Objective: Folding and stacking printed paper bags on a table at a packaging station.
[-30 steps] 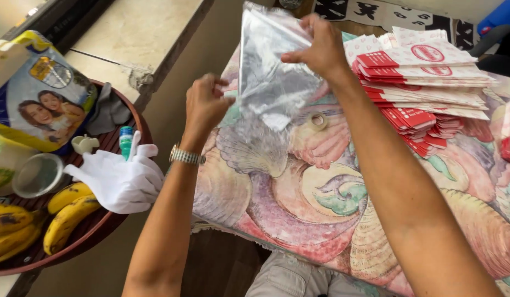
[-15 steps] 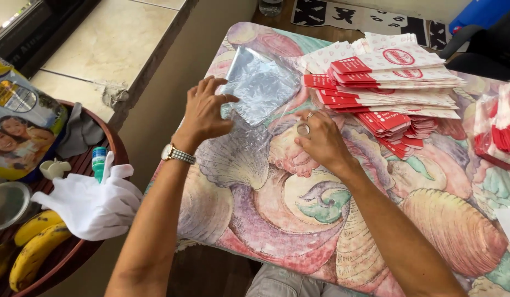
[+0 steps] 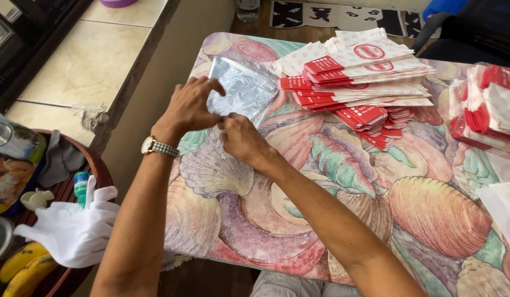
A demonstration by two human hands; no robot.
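Both hands, left and right, press on a shiny foil sheet lying on the shell-patterned desk. Red and white bags are piled just beside it.

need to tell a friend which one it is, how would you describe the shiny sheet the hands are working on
Find the table covered in a seashell-print cloth. At its far left corner lies the silver foil sheet, pressed by the left hand and right hand. It alone is metallic; the stack of paper packets beside it is red and white.
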